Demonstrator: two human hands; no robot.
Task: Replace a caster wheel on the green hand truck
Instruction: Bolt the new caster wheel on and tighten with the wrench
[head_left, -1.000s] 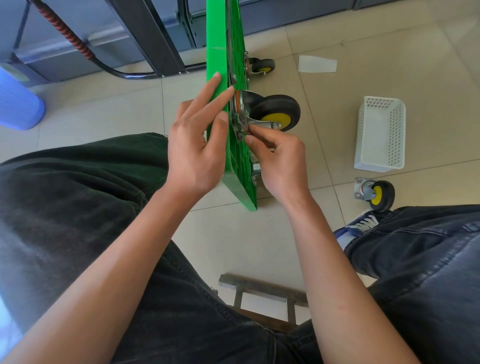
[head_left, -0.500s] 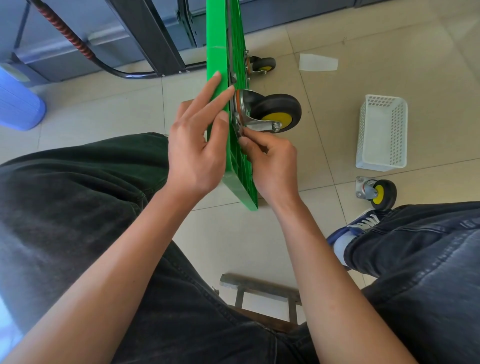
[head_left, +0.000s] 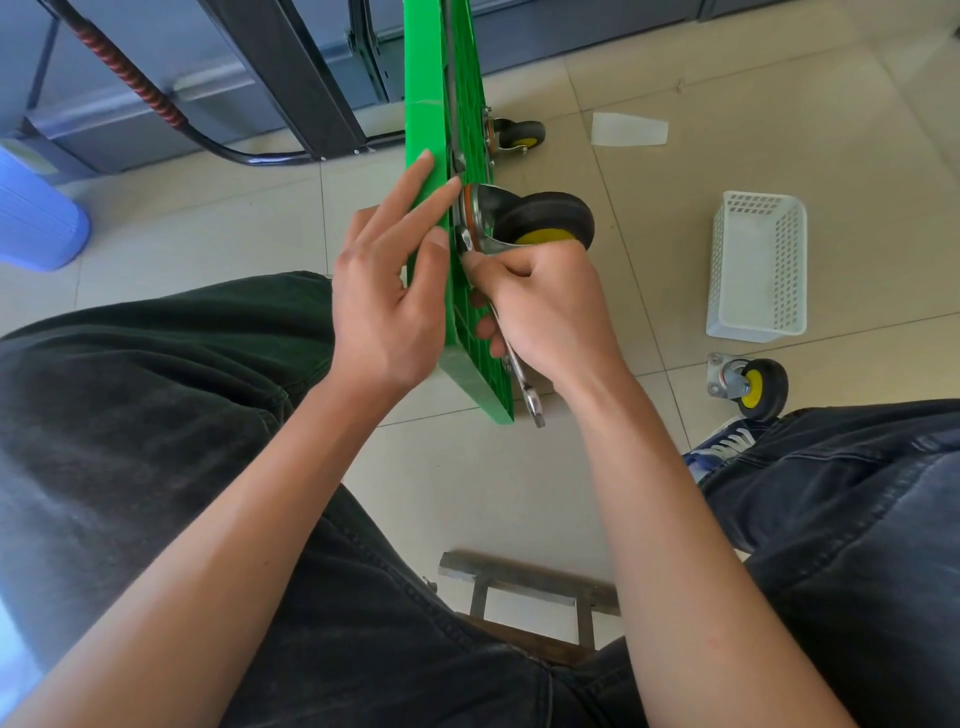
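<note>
Head view: truck (head_left: 470, 332) stands on edge between the knees, long axis running away from the person, caster (head_left: 540, 218) jutting right. Left hand (head_left: 387, 306) presses flat, fingers straight; right hand (head_left: 550, 306) grasps a wrench (head_left: 530, 389), handle pointing back.

The right hand (head_left: 545, 306) is now gripping a silver wrench (head_left: 522, 371), where half a second ago its fingertips alone were pinching at the mounting plate of the caster wheel (head_left: 543, 218). Its fingers are curling round the wrench shaft, and the near end of the tool is sticking out below the wrist, just right of the green hand truck (head_left: 470, 332) deck's near corner. The far end of the wrench is sitting against the caster's mounting plate, by the thumb. The hand is now covering the near part of the wheel's yellow hub.
</note>
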